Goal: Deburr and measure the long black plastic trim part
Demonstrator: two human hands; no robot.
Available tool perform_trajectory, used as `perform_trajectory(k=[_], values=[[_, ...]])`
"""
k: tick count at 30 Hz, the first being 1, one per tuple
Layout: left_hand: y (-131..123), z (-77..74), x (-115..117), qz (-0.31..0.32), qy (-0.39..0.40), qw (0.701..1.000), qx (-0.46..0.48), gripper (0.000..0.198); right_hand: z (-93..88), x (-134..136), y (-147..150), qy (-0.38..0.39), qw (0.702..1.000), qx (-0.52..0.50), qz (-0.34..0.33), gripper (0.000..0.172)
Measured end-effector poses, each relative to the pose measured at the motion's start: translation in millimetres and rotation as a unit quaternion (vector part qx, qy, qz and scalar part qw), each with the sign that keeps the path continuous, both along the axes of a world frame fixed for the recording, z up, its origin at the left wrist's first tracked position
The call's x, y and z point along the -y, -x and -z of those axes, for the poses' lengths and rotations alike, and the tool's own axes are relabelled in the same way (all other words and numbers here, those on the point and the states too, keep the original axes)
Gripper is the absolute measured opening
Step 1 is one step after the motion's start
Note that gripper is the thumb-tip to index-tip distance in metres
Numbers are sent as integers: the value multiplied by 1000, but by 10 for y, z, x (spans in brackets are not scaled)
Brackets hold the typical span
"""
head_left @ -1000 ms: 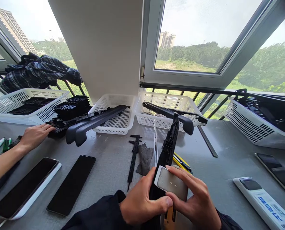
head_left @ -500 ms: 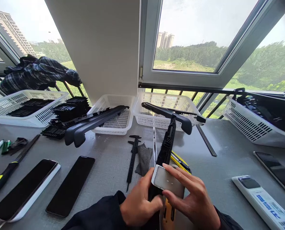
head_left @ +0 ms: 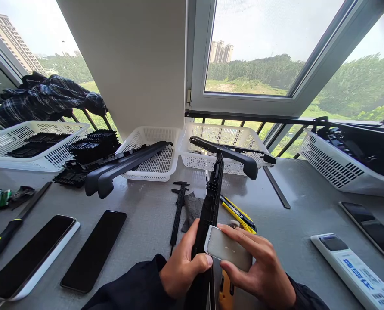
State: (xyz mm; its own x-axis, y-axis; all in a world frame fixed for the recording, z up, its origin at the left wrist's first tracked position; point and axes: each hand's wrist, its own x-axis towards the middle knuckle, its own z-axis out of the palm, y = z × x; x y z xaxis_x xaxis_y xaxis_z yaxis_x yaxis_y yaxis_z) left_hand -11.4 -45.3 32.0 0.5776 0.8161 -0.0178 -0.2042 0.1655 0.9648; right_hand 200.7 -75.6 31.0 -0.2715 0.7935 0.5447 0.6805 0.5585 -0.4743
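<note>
My left hand (head_left: 186,263) is closed around a long black moulded plastic part (head_left: 212,193), with the thumb laid across it. The part stands up tilted, its far end near the white baskets. In my right hand (head_left: 258,269) is a flat grey block (head_left: 228,248) with a white rim and rounded corners, gripped between thumb and fingers. Its left edge meets the black part beside my left thumb. A yellow utility knife (head_left: 239,214) and an orange-yellow tool (head_left: 226,290), partly hidden, lie under and beside my hands. Left of them are a black caliper (head_left: 179,209) and a grey cloth (head_left: 192,209).
White baskets (head_left: 153,175) stand along the back, with black bar-shaped parts (head_left: 127,165) resting across them. Black phones (head_left: 93,252) and a yellow-black file (head_left: 16,224) lie at left. On the right are a white labelled device (head_left: 356,271), another phone (head_left: 373,230) and a metal strip (head_left: 277,188).
The black part has swung left at its top, and more of its length shows. The grey block has shifted slightly down and right in my right hand, exposing the part's side.
</note>
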Motion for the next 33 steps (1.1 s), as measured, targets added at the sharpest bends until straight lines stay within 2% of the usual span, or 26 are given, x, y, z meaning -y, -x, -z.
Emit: perform_trajectory(k=[5, 9, 12, 15, 18, 24, 30, 33], values=[[10, -3, 15, -11, 21, 999, 32, 65, 11, 18, 28, 8, 1000, -5, -8, 58], [-24, -28, -10, -82, 80, 993, 42, 65, 47, 78, 105, 39, 999, 13, -27, 60], [-33, -10, -49, -143, 163, 975, 42, 68, 71, 130, 175, 82, 994, 35, -65, 66], [-29, 30, -88, -176, 203, 962, 58, 68, 75, 149, 206, 101, 990, 53, -86, 70], [-37, 54, -103, -175, 205, 961, 59, 65, 67, 127, 194, 94, 991, 56, -83, 67], [-105, 42, -36, -162, 208, 963, 56, 67, 78, 115, 156, 37, 999, 29, -13, 58], [-84, 111, -18, -177, 195, 965, 5, 77, 81, 173, 247, 41, 998, 9, -49, 58], [-42, 136, -12, -184, 177, 966, -51, 75, 72, 147, 248, 32, 999, 15, -34, 55]])
